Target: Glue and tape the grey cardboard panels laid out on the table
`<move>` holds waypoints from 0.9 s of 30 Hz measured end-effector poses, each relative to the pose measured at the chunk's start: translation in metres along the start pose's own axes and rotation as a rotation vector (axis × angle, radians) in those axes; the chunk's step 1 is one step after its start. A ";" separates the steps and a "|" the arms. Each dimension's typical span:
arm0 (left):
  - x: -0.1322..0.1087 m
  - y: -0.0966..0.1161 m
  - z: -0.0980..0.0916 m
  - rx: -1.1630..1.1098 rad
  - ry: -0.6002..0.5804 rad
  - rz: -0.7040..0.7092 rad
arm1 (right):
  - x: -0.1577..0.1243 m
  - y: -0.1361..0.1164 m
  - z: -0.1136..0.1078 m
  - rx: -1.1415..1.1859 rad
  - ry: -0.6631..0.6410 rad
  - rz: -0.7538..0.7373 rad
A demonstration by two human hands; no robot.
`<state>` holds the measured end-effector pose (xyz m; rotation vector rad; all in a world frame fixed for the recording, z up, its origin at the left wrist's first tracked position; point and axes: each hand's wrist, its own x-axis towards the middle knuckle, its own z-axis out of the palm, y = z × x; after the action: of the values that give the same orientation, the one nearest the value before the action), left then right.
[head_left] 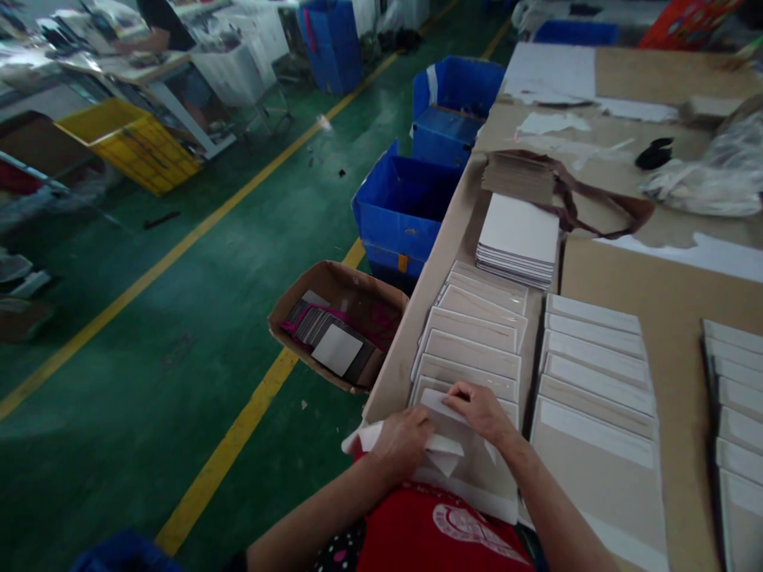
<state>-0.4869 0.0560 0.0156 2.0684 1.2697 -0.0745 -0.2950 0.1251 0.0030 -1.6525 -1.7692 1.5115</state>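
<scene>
At the table's near left edge, my left hand (404, 442) is closed round a crumpled white paper strip (444, 454), with another loose end of white paper sticking out on its left side. My right hand (482, 409) pinches a pale strip (437, 403) close by, fingertips together. Both hands are over the nearest of a row of overlapping beige panels (468, 367) that have whitish bands along their edges. Part of that nearest panel (489, 485) is covered by my hands and the paper.
A second row of panels (596, 413) and a third row (739, 429) lie to the right. Beyond stands a stack of white boards (518, 230). Left of the table are a cardboard box (280, 318) holding boards and blue bins (393, 230) on the green floor.
</scene>
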 end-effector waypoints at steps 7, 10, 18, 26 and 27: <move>0.010 -0.006 0.011 0.159 0.047 -0.017 | 0.017 0.011 0.007 -0.176 0.035 -0.015; 0.011 -0.006 0.013 0.170 0.060 -0.013 | 0.019 0.013 0.009 -0.226 0.036 -0.021; 0.010 -0.007 0.013 0.167 0.034 -0.019 | 0.022 0.015 0.013 -0.305 -0.014 0.002; 0.011 -0.009 0.015 0.133 0.032 -0.030 | 0.021 0.007 0.015 -0.345 -0.021 0.024; 0.011 -0.009 0.016 0.128 0.026 -0.035 | 0.020 0.005 0.013 -0.342 -0.018 0.028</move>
<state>-0.4837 0.0578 -0.0055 2.1620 1.3482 -0.1484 -0.3085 0.1348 -0.0153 -1.8262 -2.1164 1.2914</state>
